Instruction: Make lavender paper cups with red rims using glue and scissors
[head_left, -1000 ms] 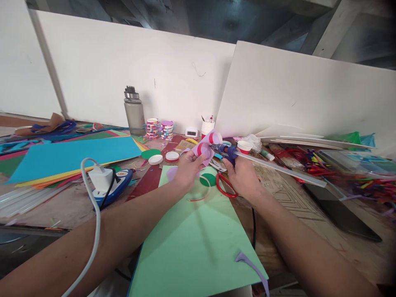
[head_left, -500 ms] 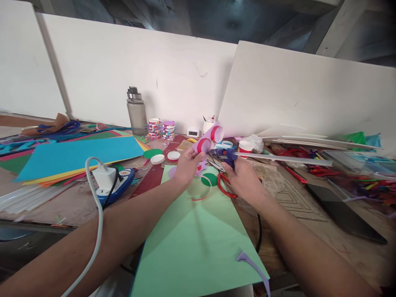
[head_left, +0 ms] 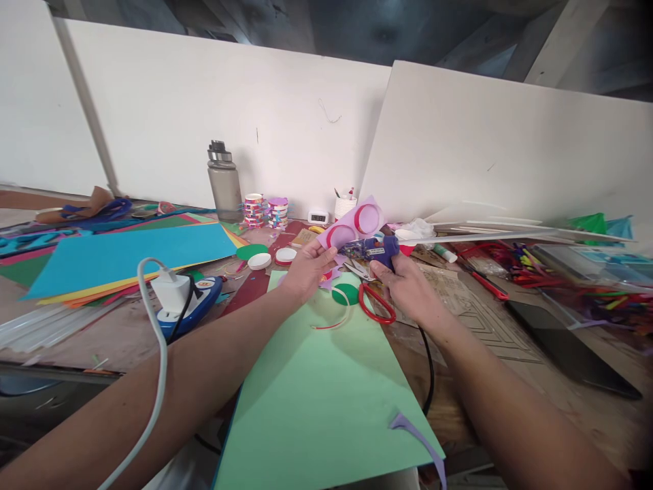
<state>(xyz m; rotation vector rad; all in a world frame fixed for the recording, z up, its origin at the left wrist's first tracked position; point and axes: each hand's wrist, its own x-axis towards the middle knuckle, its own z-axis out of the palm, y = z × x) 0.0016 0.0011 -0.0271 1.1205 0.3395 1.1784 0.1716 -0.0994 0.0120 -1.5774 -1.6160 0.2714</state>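
At the back of the table I see a white ribbed pen holder (head_left: 345,207), and the tops of a few pens or pencils come out of it. A white and red cup (head_left: 407,235) stands behind the tool, partly hidden, so I cannot tell what is inside. The grey bottle (head_left: 224,190) is upright near the wall, with its lid on; at the far right there is a clear plastic box (head_left: 596,262), whose contents are too blurred to name. In the middle, over the far end of the light green sheet (head_left: 326,401), the person holds two things close together. The left hand (head_left: 306,272) pinches the near end of a purple paper (head_left: 351,221) between thumb and fingers; two red rings (head_left: 368,219) are on this paper, one after the other. The long axis of the paper is slanted — it rises from the left hand toward the right and the back wall. The right hand (head_left: 403,282) is closed around the handle of a blue glue gun (head_left: 385,250). Its nozzle points left, toward the lower edge of the paper, but whether it touches I cannot tell. The gun's body lies nearly level, and a long pale glue stick (head_left: 474,237) continues from its back to the right — almost in one line. Just below are the red scissors handles (head_left: 377,304).
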